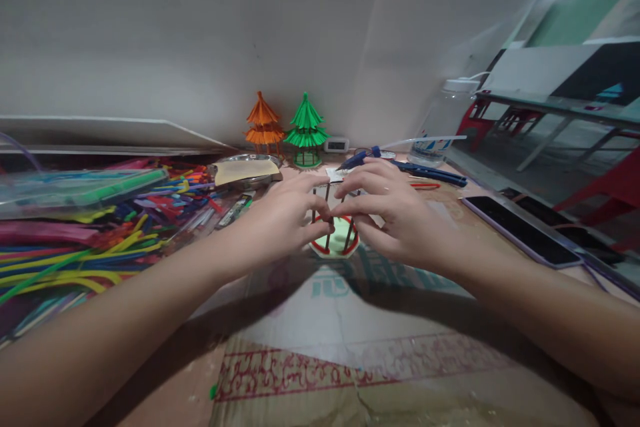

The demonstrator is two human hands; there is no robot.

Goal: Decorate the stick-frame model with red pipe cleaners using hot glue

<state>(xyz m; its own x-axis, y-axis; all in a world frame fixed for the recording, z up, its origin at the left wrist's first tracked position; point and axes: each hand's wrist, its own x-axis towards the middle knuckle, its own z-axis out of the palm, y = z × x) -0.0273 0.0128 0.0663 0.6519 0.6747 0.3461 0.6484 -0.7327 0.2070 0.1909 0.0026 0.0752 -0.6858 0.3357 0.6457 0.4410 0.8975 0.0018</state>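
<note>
Dark brown stick frame (336, 235), standing on a pale green base with a red rim, sits on the surface in the middle of the scene, directly between the two hands. The left hand (280, 220) and right hand (395, 213) meet over it, fingertips nearly touching, each pinching the upright sticks. At far left a clear plastic box (75, 188) holds coloured strips, and a loose pile of coloured strips (90, 250) lies just beside it. A shallow round dish (245, 172) with a pale yellow filling sits behind the left hand. A clear plastic bottle (443, 121) stands at far right; I cannot tell what is inside. An orange paper pagoda (263, 121) and a green paper pagoda (306, 125) stand against the far wall.
</note>
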